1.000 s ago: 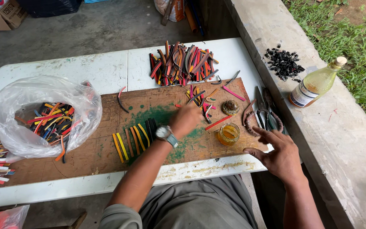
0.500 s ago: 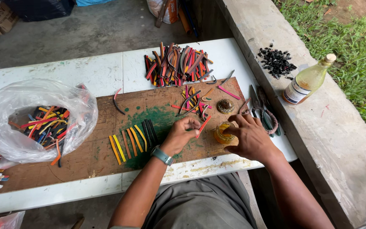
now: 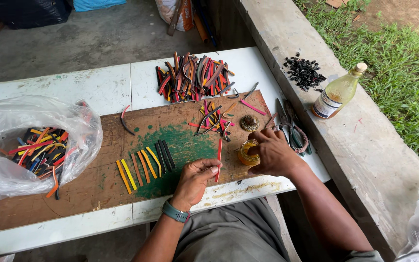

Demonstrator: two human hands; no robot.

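Red strip (image 3: 218, 159) pinched in left hand (image 3: 196, 175). Amber-yellow jar (image 3: 249, 153) under right hand (image 3: 273, 154). Left of the left hand: row of strips (image 3: 145, 165), yellow, orange, brown, black, on a brown board (image 3: 73, 187) with a green paint patch (image 3: 183, 145). Wristband (image 3: 175, 212) teal.

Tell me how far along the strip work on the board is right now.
Done: a row of strips, yellow, orange and dark, lies side by side on the board. In hand: the left hand pinches a red strip, and the right hand steadies a small amber jar. Left: a large loose pile behind the board and more in the plastic bag.
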